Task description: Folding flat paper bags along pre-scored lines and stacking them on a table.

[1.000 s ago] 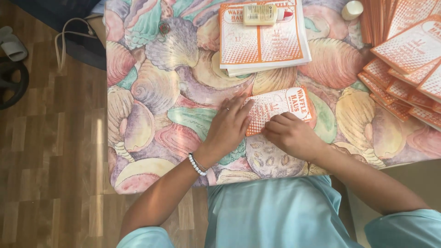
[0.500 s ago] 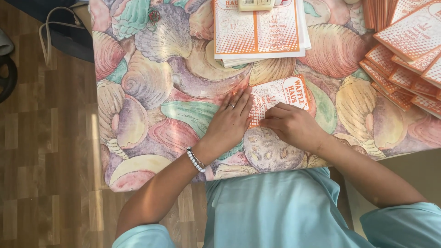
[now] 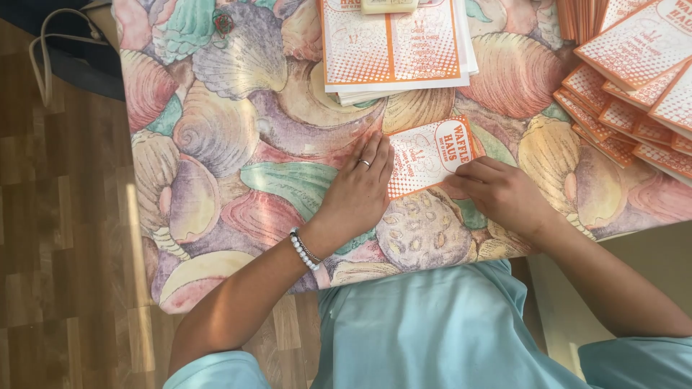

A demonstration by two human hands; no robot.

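Left hand fingers flat, together, pressing folded leaflet (orange-white); right hand fingers curled on its edge.

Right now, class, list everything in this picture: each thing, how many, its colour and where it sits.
folded leaflet: one, orange and white, table centre, under both hands
flat sheet stack: one, orange and white, top centre
folded leaflet pile: many, orange, top right
tablecloth: one, pastel shell pattern, covering table
bag: one, dark with pale handles, floor top left
floor: brown wood, left
left hand: pressing leaflet's left edge; ring, beaded bracelet
right hand: on leaflet's lower right
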